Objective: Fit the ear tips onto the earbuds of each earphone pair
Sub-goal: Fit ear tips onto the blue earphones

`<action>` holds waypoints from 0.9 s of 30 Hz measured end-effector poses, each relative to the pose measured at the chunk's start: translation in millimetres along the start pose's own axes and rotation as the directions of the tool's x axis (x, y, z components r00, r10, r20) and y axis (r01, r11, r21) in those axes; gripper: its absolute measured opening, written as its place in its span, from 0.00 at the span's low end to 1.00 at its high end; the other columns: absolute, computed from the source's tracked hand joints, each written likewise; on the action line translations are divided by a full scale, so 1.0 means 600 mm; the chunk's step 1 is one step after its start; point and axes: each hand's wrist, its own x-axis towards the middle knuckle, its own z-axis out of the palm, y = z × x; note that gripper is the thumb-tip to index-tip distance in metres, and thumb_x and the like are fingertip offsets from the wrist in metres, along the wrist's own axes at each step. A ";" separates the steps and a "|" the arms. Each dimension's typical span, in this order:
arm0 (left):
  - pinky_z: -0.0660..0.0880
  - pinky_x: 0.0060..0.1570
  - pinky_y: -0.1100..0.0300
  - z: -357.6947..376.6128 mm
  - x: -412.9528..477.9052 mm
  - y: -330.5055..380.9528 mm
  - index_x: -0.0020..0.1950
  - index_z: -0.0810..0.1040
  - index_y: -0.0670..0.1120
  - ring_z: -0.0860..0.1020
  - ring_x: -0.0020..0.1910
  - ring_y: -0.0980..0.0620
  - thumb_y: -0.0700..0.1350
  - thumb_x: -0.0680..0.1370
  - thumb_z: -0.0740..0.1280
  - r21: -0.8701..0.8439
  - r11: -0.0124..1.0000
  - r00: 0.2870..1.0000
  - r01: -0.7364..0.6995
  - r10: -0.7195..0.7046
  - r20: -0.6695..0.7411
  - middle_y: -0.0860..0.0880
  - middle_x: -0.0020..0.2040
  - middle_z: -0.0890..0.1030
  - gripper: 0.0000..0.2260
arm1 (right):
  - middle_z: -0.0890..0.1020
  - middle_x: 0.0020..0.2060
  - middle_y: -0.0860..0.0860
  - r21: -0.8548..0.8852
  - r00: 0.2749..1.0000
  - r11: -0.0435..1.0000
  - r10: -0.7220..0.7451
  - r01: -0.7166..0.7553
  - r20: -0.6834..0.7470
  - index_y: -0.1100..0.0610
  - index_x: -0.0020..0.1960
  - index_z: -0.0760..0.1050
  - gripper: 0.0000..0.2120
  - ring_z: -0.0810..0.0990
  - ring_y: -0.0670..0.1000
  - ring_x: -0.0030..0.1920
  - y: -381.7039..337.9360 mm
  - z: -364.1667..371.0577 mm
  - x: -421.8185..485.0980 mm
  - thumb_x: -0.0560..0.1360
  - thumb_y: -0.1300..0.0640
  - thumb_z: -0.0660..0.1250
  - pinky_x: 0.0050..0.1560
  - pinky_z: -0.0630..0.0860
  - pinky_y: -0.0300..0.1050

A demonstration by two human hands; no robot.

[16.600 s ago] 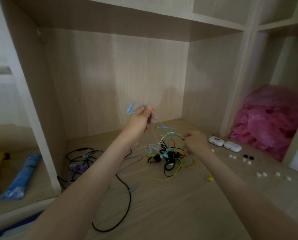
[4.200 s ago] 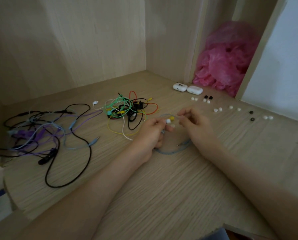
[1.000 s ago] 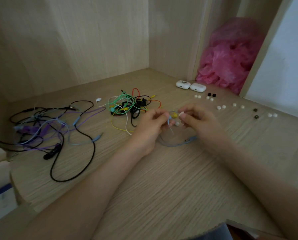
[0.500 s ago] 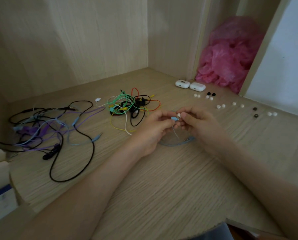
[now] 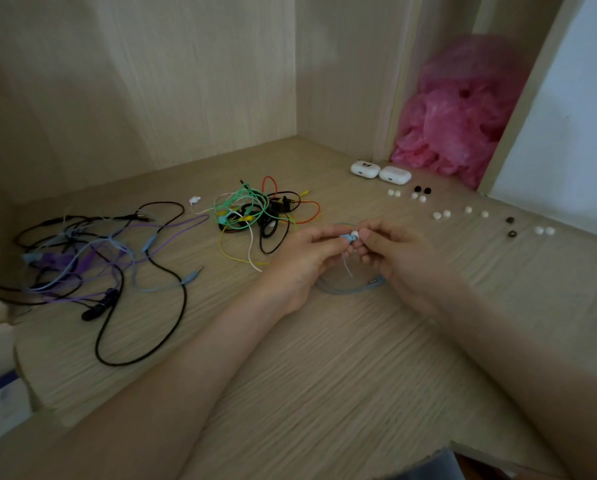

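My left hand (image 5: pixel 302 259) pinches a light blue earbud (image 5: pixel 345 237) between thumb and fingers. My right hand (image 5: pixel 392 252) presses a white ear tip (image 5: pixel 354 233) against that earbud's end. The earphone's pale blue cable (image 5: pixel 350 289) loops on the shelf under both hands. Loose white ear tips (image 5: pixel 441 214) and black ear tips (image 5: pixel 422 189) lie scattered to the right. A tangle of green, yellow, red and black earphones (image 5: pixel 255 213) sits just left of my hands.
A second tangle of purple, blue and black earphones (image 5: pixel 92 258) lies far left. Two white earbud cases (image 5: pixel 380 170) stand by the divider, a pink plastic bag (image 5: pixel 460 116) behind them. Wooden walls close the back and the right.
Over the last second my hands came together, and the white ear tip now sits against the blue earbud. Before that I pulled this earphone from the pile and laid it down.
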 end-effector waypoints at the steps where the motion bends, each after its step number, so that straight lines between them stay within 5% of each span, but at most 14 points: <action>1: 0.78 0.44 0.68 -0.001 0.000 -0.001 0.57 0.77 0.35 0.81 0.37 0.59 0.31 0.76 0.64 0.008 1.000 1.000 0.003 -0.003 -0.009 0.48 0.39 0.82 0.10 | 0.79 0.37 0.55 -0.020 1.000 1.000 -0.002 0.002 0.004 0.61 0.46 0.75 0.07 0.76 0.44 0.35 0.001 0.001 0.000 0.78 0.66 0.59 0.35 0.73 0.33; 8: 0.74 0.35 0.71 0.003 -0.002 0.004 0.44 0.77 0.41 0.77 0.29 0.62 0.32 0.76 0.64 0.021 0.998 0.997 0.065 -0.064 -0.047 0.50 0.32 0.80 0.06 | 0.77 0.35 0.51 -0.378 0.986 0.921 -0.137 0.093 -0.093 0.53 0.40 0.76 0.07 0.72 0.45 0.35 0.010 0.001 -0.003 0.75 0.62 0.65 0.37 0.70 0.41; 14: 0.72 0.31 0.72 0.006 -0.003 0.007 0.44 0.77 0.42 0.76 0.27 0.62 0.33 0.76 0.63 -0.007 0.996 0.995 0.086 -0.086 -0.047 0.53 0.27 0.79 0.06 | 0.78 0.35 0.50 -0.493 0.973 0.858 -0.213 0.144 -0.085 0.54 0.41 0.77 0.05 0.72 0.46 0.37 0.008 0.002 -0.002 0.75 0.60 0.66 0.42 0.70 0.47; 22: 0.76 0.36 0.67 0.002 -0.005 0.010 0.44 0.77 0.43 0.79 0.32 0.58 0.34 0.76 0.64 -0.062 0.993 0.995 0.103 -0.103 -0.004 0.49 0.35 0.82 0.06 | 0.76 0.37 0.52 -0.211 0.999 0.977 -0.045 0.040 -0.022 0.56 0.40 0.76 0.09 0.70 0.50 0.37 0.012 -0.004 0.004 0.78 0.62 0.61 0.37 0.67 0.40; 27: 0.78 0.37 0.66 0.000 -0.005 0.009 0.46 0.77 0.44 0.80 0.35 0.56 0.35 0.76 0.65 -0.048 0.994 0.994 0.103 -0.101 0.032 0.47 0.40 0.82 0.04 | 0.77 0.37 0.52 -0.195 0.999 0.980 -0.025 0.030 0.027 0.56 0.41 0.76 0.10 0.71 0.51 0.38 0.011 -0.009 0.005 0.78 0.62 0.60 0.37 0.68 0.39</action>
